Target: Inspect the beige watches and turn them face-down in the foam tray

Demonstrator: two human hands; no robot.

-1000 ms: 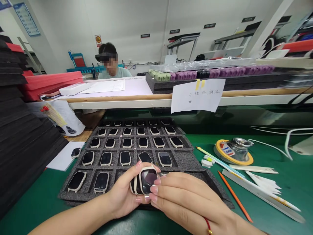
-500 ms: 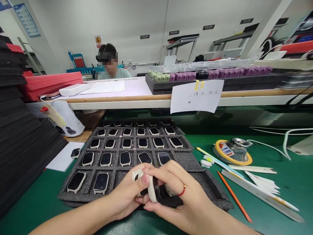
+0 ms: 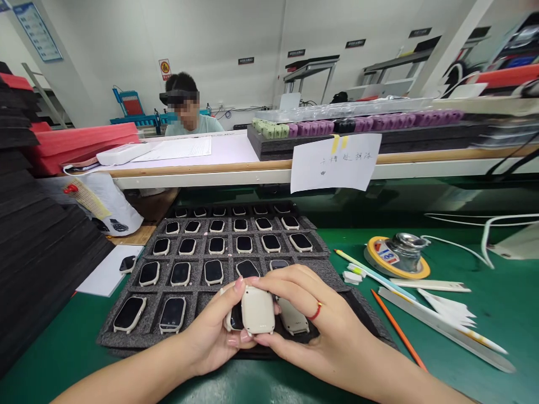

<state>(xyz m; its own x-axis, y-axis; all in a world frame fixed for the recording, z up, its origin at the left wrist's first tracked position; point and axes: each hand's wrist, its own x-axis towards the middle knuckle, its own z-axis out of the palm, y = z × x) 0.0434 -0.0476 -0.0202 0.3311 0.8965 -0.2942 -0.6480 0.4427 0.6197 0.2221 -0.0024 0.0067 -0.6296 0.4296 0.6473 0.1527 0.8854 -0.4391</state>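
Observation:
A cream smartwatch body [image 3: 259,311] stands between my hands above the near edge of the foam tray, its pale back facing me. My right hand [image 3: 311,314] grips it by the top and bottom edges between fingers and thumb. Fingers of my left hand [image 3: 217,325] close around a second smartwatch [image 3: 236,318], whose dark screen partly shows behind the first; the left thumb touches the first one's upper corner. Under my right palm is another smartwatch body [image 3: 293,316], back up and partly hidden. Rows of smartwatches, screens up, fill many pockets of the grey foam tray [image 3: 105,331].
Right of the tray lie an orange stick [image 3: 398,331], a long pale strip [image 3: 446,331], white swabs and a glass bottle [image 3: 408,252] inside a yellow tape roll. Black foam sheets [image 3: 46,269] are stacked left. A shelf [image 3: 202,174] crosses ahead; a person [image 3: 191,112] sits beyond.
The front smartwatch has turned from edge-on to showing its back to me. My right fingers have shifted along its edges, and the view has moved slightly.

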